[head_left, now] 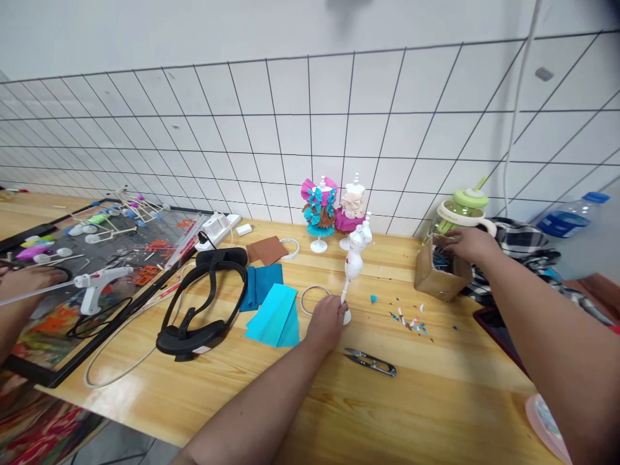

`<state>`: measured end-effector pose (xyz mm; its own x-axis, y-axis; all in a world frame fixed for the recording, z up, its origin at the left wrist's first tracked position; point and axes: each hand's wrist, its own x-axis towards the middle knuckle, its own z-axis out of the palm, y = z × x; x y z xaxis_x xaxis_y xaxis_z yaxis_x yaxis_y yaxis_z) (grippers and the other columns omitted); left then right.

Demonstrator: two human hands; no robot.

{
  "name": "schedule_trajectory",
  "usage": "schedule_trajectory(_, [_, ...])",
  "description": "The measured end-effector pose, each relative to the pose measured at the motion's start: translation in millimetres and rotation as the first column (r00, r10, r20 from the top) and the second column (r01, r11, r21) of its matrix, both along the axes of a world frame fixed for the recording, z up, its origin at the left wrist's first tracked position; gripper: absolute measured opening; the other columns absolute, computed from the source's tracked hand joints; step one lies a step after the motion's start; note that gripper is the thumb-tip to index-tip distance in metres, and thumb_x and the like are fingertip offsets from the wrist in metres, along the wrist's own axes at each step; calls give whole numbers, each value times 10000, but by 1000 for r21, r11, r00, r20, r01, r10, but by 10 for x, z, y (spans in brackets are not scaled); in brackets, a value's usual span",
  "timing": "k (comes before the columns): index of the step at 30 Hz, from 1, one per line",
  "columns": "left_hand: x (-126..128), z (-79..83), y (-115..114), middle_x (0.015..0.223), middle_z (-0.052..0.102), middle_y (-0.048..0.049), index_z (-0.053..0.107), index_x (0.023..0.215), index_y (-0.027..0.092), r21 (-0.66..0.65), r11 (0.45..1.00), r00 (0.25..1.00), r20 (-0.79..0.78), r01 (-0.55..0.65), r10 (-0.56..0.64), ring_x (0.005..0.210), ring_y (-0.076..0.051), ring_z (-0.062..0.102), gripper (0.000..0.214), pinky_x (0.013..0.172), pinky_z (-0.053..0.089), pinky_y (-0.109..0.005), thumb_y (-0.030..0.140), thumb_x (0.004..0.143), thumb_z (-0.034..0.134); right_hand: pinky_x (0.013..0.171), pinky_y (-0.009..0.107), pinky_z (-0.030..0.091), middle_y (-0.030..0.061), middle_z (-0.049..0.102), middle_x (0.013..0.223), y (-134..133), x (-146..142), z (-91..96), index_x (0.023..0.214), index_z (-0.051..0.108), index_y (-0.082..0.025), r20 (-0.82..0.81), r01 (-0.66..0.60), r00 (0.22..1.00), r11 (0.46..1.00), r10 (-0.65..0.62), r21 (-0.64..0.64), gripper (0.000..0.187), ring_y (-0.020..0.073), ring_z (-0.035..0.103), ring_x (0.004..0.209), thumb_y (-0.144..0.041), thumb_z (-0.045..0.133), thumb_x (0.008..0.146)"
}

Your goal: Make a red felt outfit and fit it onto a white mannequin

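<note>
wooden table (436,400) | black headset (191,338) | turquoise paper (271,316) | thread snips (371,362) | small scraps (414,324) | cardboard box (430,278)

There are three mannequins (354,263), one box (433,279) and one glue gun (92,299).

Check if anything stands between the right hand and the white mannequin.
Possibly the left wall of the cardboard box: the right hand is at its open top, depth unclear. Past that, low scraps lie on the table; nothing visible stands before the white mannequin in the left hand.
</note>
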<state>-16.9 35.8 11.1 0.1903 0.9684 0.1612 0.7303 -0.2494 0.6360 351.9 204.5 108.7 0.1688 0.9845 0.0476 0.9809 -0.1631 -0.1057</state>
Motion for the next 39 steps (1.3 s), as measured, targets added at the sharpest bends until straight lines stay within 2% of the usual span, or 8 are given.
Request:
schedule_trajectory(9, [6,7,0,868,614,-53,541,831,204,-6,1000,1000,-10,-4,4,857,-203,559,238,758,413,-318,282,969,364,752,304,359,180,641,1211,-184,-162,13,1170,680,-123,-60,18,998,998,-21,-59,394,219,583,1004,-277,378,970])
schedule_trajectory(15, [6,10,7,867,618,-53,543,825,202,-4,1000,1000,-11,-4,4,847,-200,559,246,742,410,-312,287,971,363,773,460,334,251,629,1141,-297,-182,126,1047,725,-128,28,135,991,990,-134,-35,583,361,559,1014,-594,415,883])
schedule_trajectory(21, [6,8,7,858,614,-50,547,826,200,1,1000,1000,-11,-3,3,838,-201,556,257,737,407,-316,285,972,353,890,544,296,247,559,1256,-362,-171,149,1181,633,-127,100,51,994,999,-52,16,432,373,484,1153,-308,595,791])
schedule_trajectory(25, [4,-6,7,872,617,-51,549,844,202,5,1000,1000,4,5,-5,856,-201,562,242,762,413,-316,283,969,359,942,528,319,261,543,1269,-583,-430,131,1273,555,-83,132,7,991,983,-32,183,464,367,450,1193,-323,444,892])
schedule_trajectory(28, [2,-16,5,881,617,-56,550,853,201,10,1000,1000,12,3,-3,862,-203,563,242,762,415,-317,281,969,354,981,460,375,177,606,1228,-943,-931,-112,1312,539,-120,72,-211,977,897,199,389,450,302,512,1160,-239,355,918])
schedule_trajectory(32, [0,-17,-3,881,617,-58,551,854,200,13,1000,1000,2,7,-7,864,-203,561,253,766,417,-320,284,973,344,1147,497,214,62,431,1488,-1423,-1584,-669,1457,398,-203,13,-643,763,757,646,118,525,266,297,1409,-331,307,956])
schedule_trajectory(35, [-2,-12,-9,886,616,-59,553,867,200,12,1000,1000,-3,16,-16,872,-202,561,265,774,418,-319,290,979,330,1174,506,156,26,305,1554,-1590,-1732,-953,1511,276,-235,-95,-696,717,718,691,-30,577,225,226,1448,-462,209,986])
schedule_trajectory(39, [-8,-7,-12,894,614,-58,548,861,199,13,1000,1000,4,16,-16,885,-201,557,252,789,421,-320,277,975,337,1190,496,92,22,297,1552,-1665,-1539,-1047,1513,267,-227,-77,-608,794,791,603,-71,619,209,238,1445,-530,183,980])
